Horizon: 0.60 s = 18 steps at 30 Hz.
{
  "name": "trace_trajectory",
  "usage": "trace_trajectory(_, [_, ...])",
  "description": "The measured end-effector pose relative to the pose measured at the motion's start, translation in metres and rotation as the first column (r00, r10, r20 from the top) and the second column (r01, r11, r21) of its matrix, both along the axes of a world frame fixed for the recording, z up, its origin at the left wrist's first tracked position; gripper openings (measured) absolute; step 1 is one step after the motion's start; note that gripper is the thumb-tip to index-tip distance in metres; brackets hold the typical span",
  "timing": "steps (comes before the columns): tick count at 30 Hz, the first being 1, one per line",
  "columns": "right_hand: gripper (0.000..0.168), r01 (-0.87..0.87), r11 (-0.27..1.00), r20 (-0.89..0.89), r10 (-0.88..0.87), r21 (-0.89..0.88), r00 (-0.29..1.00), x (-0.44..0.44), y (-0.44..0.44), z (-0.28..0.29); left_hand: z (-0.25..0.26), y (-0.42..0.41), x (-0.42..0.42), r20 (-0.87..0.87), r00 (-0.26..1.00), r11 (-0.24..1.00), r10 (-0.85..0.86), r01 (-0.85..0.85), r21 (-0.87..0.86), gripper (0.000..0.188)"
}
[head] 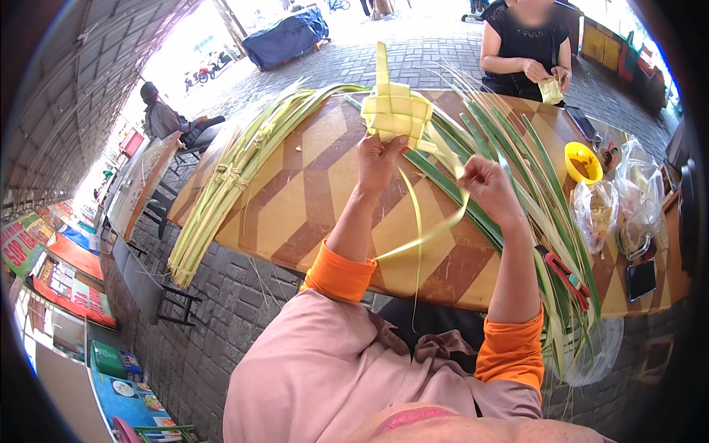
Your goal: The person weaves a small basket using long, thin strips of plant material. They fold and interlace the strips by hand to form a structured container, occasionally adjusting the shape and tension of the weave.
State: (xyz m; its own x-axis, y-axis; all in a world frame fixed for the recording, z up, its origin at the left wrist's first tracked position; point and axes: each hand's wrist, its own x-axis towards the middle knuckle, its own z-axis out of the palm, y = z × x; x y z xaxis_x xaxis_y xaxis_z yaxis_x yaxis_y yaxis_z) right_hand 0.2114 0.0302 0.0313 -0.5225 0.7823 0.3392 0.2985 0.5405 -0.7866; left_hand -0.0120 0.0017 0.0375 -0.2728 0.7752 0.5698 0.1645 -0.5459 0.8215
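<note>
My left hand (379, 158) grips the lower corner of a woven palm-leaf pouch (396, 113), pale yellow-green and diamond-shaped like a ketupat casing. One wide leaf end sticks straight up from its top. Off to the right, my right hand (487, 180) is closed on a pale leaf strip (443, 149) that runs back to the pouch. Loose strip ends curl down between my forearms, over the table. Both hands are raised above the patterned wooden tabletop (310, 194). Green palm leaves (498, 138) lie behind and beside my right hand.
Tied bundles of pale palm leaves (221, 183) lie along the table's left side. At the right are a yellow bowl (583, 163), plastic bags (595, 210), a glass mug (637, 232), a phone (641, 281) and a red-handled cutting tool (568, 279). Across the table, another person (526, 50) holds a woven pouch.
</note>
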Motion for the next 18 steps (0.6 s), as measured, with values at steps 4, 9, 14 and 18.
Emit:
trace_trajectory(4, [0.012,0.541,0.66,-0.22,-0.509,0.521,0.832,0.005,-0.009,0.017,-0.01,0.002,0.018,-0.1,0.989,0.994,0.112,-0.109,0.032,0.012])
trace_trajectory(9, [0.014,0.527,0.641,-0.533,-0.21,0.558,0.819,-0.005,-0.022,0.026,-0.019,-0.003,0.045,0.147,0.979,0.988,-0.138,0.126,0.086,0.015])
trace_trajectory(14, [0.006,0.192,0.978,-0.702,-0.077,0.086,0.708,-0.026,-0.022,0.007,-0.023,-0.005,0.056,0.271,0.933,0.972,-0.235,0.218,0.09,0.017])
trace_trajectory(18, [0.009,0.018,0.998,-0.827,-0.054,-0.053,0.56,-0.032,-0.02,0.002,-0.025,-0.006,0.06,0.305,0.916,0.965,-0.262,0.246,0.091,0.017])
